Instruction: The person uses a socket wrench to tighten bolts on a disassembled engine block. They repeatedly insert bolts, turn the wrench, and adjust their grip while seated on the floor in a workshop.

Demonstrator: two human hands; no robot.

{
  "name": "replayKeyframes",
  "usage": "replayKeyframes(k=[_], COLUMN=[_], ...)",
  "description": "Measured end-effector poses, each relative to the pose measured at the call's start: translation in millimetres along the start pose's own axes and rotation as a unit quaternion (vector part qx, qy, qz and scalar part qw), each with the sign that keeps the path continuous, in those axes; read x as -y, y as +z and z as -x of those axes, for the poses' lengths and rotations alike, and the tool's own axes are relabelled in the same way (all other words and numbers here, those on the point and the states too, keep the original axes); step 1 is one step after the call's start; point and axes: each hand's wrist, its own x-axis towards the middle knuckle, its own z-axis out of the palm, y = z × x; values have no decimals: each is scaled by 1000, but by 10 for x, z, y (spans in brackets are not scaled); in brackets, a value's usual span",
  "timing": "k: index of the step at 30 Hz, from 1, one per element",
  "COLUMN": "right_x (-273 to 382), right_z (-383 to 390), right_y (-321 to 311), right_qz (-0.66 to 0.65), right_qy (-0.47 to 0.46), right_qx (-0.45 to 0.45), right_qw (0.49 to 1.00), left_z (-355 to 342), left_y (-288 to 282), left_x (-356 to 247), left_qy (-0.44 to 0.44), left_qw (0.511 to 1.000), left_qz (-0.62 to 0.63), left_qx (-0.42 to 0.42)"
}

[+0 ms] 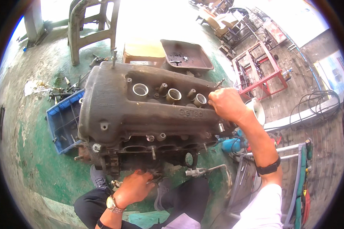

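Evidently heavy and rigid, the engine point(141, 129) sits mid-scene, right of the blue divided tray point(52, 129). Its grimy valve cover point(149, 110) looks slick; solid lower edges would give better hold than the projecting studs point(153, 153). The right hand point(228, 102) curls at the cover's right end, the left hand point(135, 187) bends by the near underside; what either grips, I cannot tell.

A grimy dark engine point(103, 103) (three pale-rimmed holes point(174, 94) showing) lies crosswise above green floor point(36, 149), cover point(149, 111) up.
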Motion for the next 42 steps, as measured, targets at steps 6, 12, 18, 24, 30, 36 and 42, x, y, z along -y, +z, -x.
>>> replayKeyframes(k=[6,12,18,24,30,36,42], right_x=[69,87,-20,-52,-55,-34,-68], right_z=[-12,-64,64,202,157,118,45], right_y=[-33,-21,5,71,55,1,-88], right_qz=[5,39,-26,-116,-104,-52,-40], right_qy=[42,80,44,0,-31,-23,-65], right_qx=[21,60,-5,-113,-130,-80,-48], right_qw=[999,994,999,987,986,995,996], left_z=[5,34,57,54,43,34,26], left_y=[-39,-75,-82,-44,1,23,14], left_x=[-8,-19,-23,-49,-60,-41,-31], left_qy=[-14,-21,-30,-39,-32,-24,-27], left_qw=[1000,1000,999,999,999,1000,999], left_qz=[14,8,11,4,-2,11,21], left_qx=[13,6,11,11,12,14,17])
